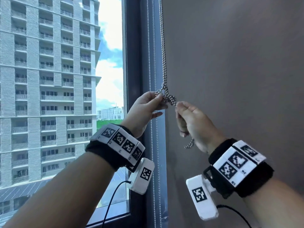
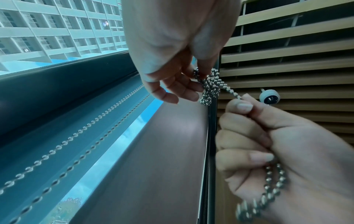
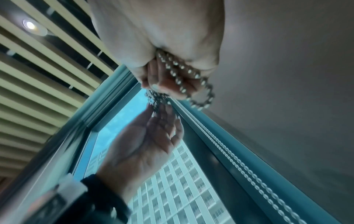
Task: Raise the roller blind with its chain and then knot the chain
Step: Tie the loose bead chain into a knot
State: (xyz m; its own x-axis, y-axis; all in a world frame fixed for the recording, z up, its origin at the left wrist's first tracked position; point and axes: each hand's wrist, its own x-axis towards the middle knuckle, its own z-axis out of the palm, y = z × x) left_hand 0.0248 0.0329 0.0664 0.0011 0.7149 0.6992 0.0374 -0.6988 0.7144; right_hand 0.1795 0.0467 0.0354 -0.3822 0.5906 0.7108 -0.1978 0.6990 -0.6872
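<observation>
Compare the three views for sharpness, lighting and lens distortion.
Head view: sharp, bright daylight, sky nearly blown out behind the knot. Left wrist view: strong wide-angle bending, right hand large and soft. Right wrist view: dim, bluish, left hand blurred, chain fairly clear.

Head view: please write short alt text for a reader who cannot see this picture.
Two hands tie a knot in a metal bead chain beside a window: the left hand pinches the knot, and the right hand grips the chain's loose end. A tall apartment building stands outside.
</observation>
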